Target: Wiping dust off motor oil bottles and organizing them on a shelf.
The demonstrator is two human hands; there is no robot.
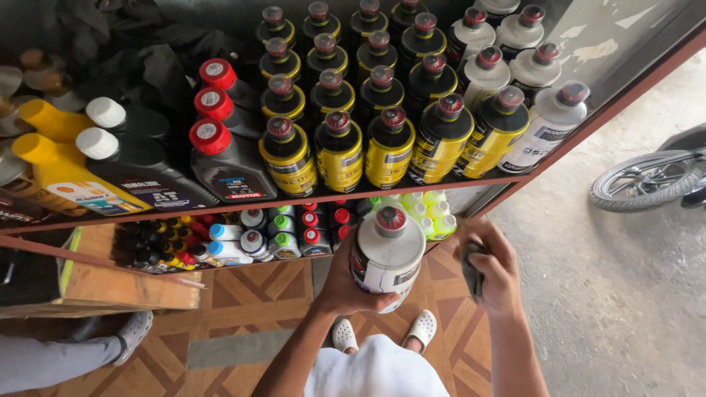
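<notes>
Holding the white bottle [387, 254] upright in your left hand [346, 283], you have the fingers wrapped round its lower body from the left, closed firmly on it, with its red-and-grey cap pointing up toward the shelves. Your right hand [491, 268] sits just right of the bottle, curled shut around a small dark wad [471, 270] that looks like a cloth, though the view is too poor to be sure. The two hands are near each other but not touching, and the dark wad is clear of the bottle's side.

By the look of it, you are at the wiping step, with the bottle lifted off the shelf and held in front of you. The next move, as I judge it, calls for bringing the wad against the bottle's wall while the left hand keeps it steady, and turning the bottle so each face is reached.

Below the hands lie the patterned floor [257, 294] and your white shoes [382, 332]. Beyond the bottle, the lower shelf [243, 239] carries small bottles with coloured caps. Farther off, the upper shelf [294, 200] holds rows of yellow-and-black bottles [338, 151], with more white bottles [551, 121] at the right end. A motorcycle wheel [640, 180] shows at far right.
</notes>
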